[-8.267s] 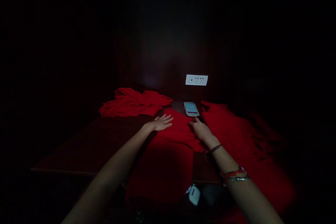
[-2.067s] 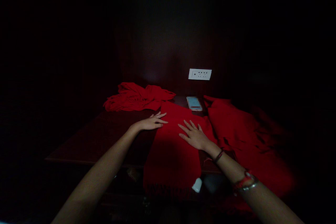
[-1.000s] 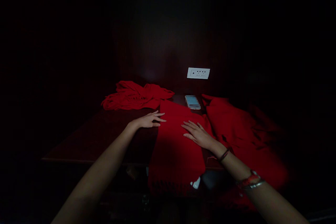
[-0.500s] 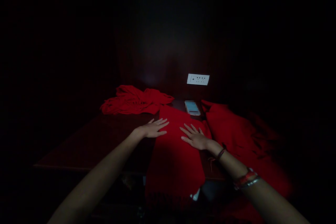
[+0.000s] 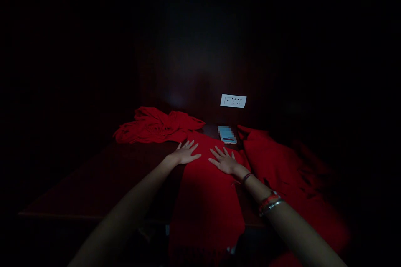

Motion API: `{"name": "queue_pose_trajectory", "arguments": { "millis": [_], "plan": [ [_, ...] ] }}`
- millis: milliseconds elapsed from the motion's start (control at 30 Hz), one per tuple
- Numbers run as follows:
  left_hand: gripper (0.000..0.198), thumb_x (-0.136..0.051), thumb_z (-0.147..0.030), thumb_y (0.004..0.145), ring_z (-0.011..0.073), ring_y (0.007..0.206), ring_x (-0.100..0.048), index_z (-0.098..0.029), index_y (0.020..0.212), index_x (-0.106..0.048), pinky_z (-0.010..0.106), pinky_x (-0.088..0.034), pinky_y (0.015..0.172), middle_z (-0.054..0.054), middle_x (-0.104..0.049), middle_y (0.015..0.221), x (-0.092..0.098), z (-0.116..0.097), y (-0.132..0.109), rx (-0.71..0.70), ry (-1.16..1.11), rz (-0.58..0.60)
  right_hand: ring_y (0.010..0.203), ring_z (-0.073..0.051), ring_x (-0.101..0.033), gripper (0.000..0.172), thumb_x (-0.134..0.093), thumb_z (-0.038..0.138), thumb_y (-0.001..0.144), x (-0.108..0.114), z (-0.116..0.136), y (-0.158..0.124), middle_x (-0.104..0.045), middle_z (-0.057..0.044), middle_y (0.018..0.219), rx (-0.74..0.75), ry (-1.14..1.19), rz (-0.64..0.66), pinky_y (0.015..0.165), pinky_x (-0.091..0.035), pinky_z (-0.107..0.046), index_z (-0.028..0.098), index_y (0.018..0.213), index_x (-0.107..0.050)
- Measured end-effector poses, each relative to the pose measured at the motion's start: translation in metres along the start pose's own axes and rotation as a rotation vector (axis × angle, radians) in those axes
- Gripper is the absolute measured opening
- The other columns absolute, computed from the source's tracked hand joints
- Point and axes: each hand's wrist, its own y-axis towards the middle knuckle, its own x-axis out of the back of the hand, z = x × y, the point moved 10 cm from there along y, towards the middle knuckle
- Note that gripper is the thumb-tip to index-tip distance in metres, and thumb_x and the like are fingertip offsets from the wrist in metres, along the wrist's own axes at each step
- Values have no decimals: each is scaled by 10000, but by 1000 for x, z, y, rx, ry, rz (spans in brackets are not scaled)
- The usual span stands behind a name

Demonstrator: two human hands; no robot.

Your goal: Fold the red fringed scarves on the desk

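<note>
A long red scarf [image 5: 208,200] lies across the dark table, its fringed end hanging over the front edge. My left hand [image 5: 186,153] rests flat at the scarf's left side, fingers spread. On the right part of the same scarf lies my right hand [image 5: 224,161], palm down with fingers apart. Both hands are close to the scarf's far end. A crumpled red fringed cloth [image 5: 156,126] sits at the back left. More red cloth [image 5: 275,160] spreads over the right side of the table and down past its edge.
A phone [image 5: 227,134] with a blurred screen lies behind the scarf, near the wall. On that wall is a white socket panel [image 5: 233,101]. The dark wooden tabletop [image 5: 94,183] extends to the left, and the surroundings are very dim.
Both hands have shifted slightly over the scarf towards its far end, still flat. The whole view has tilted a little, so the table and socket panel appear lower.
</note>
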Motion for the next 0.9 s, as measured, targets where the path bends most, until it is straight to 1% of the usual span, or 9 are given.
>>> {"name": "queue_pose_trajectory", "arguments": {
  "millis": [200, 267, 333, 433, 500, 600, 733, 833, 900],
  "plan": [
    [798, -155, -687, 676, 266, 1220, 1, -183, 1293, -108, 534, -15, 918, 93, -24, 1348, 0, 3, -4, 15, -16, 37, 1218, -282, 4, 811, -88, 658, 700, 3, -36, -15, -26, -79, 1358, -88, 4, 27, 947, -62, -494, 116, 1302, -62],
    [801, -152, -687, 676, 260, 1221, 15, -177, 1293, -117, 532, 2, 919, 95, -23, 1347, 1, 2, -3, 11, -14, 26, 1218, -283, 10, 801, -100, 649, 708, 18, -26, -10, -20, -87, 1358, -89, 20, -58, 941, -88, -496, 114, 1303, -49],
    [797, -146, -686, 678, 255, 1221, 27, -179, 1292, -122, 528, 15, 921, 90, -24, 1348, 1, 2, -2, -1, -12, 12, 1223, -259, 12, 738, -107, 614, 736, 30, 0, -2, -23, -65, 1361, 4, 29, -143, 944, -111, -479, 147, 1304, -40],
    [782, -147, -684, 679, 262, 1220, 16, -197, 1292, -122, 539, 17, 914, 81, -34, 1349, 1, 5, -3, 1, -10, 14, 1227, -229, -41, 635, -113, 556, 774, 19, 32, 1, -86, -32, 1358, 152, 33, -65, 950, -118, -462, 201, 1300, -97],
    [778, -155, -684, 678, 268, 1220, -1, -205, 1291, -121, 549, 13, 909, 79, -44, 1349, 1, 6, -4, 10, -6, 24, 1226, -230, -48, 599, -101, 541, 783, 8, 33, -5, -98, -12, 1356, 165, 33, -12, 947, -91, -485, 230, 1295, -115],
    [786, -167, -685, 675, 267, 1221, -8, -199, 1291, -120, 553, 12, 907, 81, -51, 1348, 2, 5, -5, 12, -2, 46, 1227, -238, -28, 614, -90, 554, 776, 1, 16, -20, -74, -5, 1359, 144, 26, -9, 945, -76, -494, 229, 1297, -96],
    [793, -183, -680, 676, 261, 1223, -6, -181, 1290, -131, 548, 27, 910, 84, -62, 1348, 2, 3, -4, 20, 9, 52, 1191, -241, -196, 601, -187, 508, 788, 9, 1, -26, -228, -72, 1322, 92, -12, -58, 943, -187, -398, 152, 1269, -242],
    [767, -194, -656, 696, 250, 1225, -2, -163, 1283, -171, 530, 53, 914, 98, -79, 1347, 5, 0, -4, -9, 37, 5, 1071, -219, -365, 462, -276, 399, 797, 24, 7, -21, -422, -120, 1169, 24, -59, -183, 895, -269, -327, 118, 1119, -452],
    [692, -203, -611, 731, 238, 1227, -12, -187, 1277, -189, 519, 62, 917, 86, -88, 1349, 7, -5, -5, -71, 50, -28, 1024, -227, -388, 399, -294, 370, 794, 30, 12, -21, -451, -120, 1107, -30, -84, -264, 856, -301, -341, 135, 1045, -496]
  ]
}}
